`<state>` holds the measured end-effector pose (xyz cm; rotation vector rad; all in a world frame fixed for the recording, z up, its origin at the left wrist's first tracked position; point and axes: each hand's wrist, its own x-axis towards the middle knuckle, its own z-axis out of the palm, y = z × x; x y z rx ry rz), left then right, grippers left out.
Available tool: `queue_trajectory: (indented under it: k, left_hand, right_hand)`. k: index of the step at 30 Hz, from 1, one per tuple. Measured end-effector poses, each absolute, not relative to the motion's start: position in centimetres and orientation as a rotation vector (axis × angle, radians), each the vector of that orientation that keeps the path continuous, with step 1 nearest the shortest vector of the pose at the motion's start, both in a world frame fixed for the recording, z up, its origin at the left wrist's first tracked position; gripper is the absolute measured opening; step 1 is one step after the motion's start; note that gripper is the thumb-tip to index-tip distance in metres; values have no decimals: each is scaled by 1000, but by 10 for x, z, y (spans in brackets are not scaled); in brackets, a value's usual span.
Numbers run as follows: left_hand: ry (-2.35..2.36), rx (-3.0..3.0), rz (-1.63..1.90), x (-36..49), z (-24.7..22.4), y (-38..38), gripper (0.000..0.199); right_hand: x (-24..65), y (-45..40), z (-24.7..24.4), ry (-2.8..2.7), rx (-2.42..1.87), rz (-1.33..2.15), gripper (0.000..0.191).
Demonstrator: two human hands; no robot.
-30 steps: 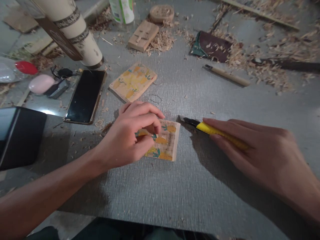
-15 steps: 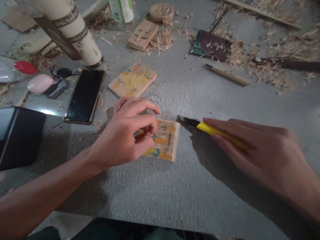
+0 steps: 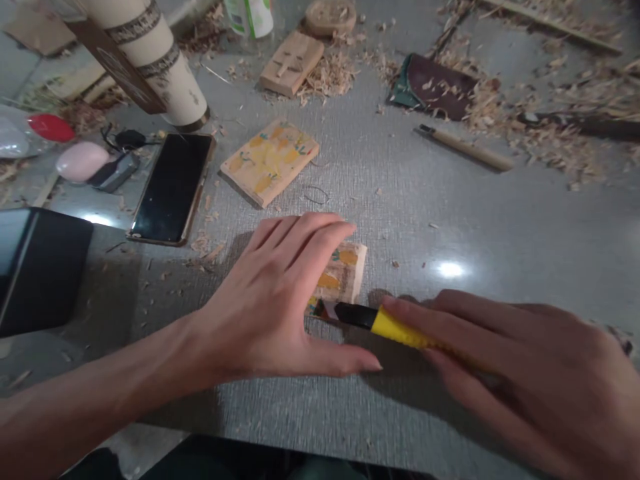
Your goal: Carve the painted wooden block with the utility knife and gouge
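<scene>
My right hand (image 3: 520,373) grips a craft knife (image 3: 400,330) by its yellow handle. The knife's blade tip lies at the lower edge of a small wooden block (image 3: 345,277) painted with orange carrot-like shapes and green leaves. Over the left part of that block is my left hand (image 3: 280,293), its fingers stretched out and the thumb spread toward the knife. My left palm hides much of the block, and I cannot tell how firmly it presses. A second painted wooden block (image 3: 270,160) rests just beyond my left hand.
To the left lie a phone (image 3: 173,187), a pink egg-shaped object (image 3: 83,161) and a dark box (image 3: 45,267). A patterned cylinder (image 3: 175,80) stands behind. Farther back are a carved wooden piece (image 3: 293,63), a rolled pouch (image 3: 440,87), a wooden-handled tool (image 3: 465,148) and wood shavings (image 3: 590,147).
My left hand has opened from curled fingers to a wide spread over the block. My right hand brought the knife left and nearer, from beside the block to its lower edge.
</scene>
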<state>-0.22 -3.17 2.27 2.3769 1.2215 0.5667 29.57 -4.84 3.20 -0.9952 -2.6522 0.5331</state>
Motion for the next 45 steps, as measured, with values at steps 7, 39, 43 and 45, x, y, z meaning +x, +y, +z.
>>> queue_trajectory:
  k: [7,39,43,45]
  left_hand:
    - [1331,2370,564,5,15,-33,108]
    - [1368,2215,471,6,17,-25,87]
    - [1372,2215,468,6,17,-24,90]
    - [1379,2216,467,7,17,-24,89]
  right_hand:
    - [291,-52,33,-2704,-981,430,37]
    - [281,-89,36,-2676,-1082,183,45]
    - [281,-89,34,-2659,-1087,178,49]
    - [283,-84,34,-2691,-1036,140,48]
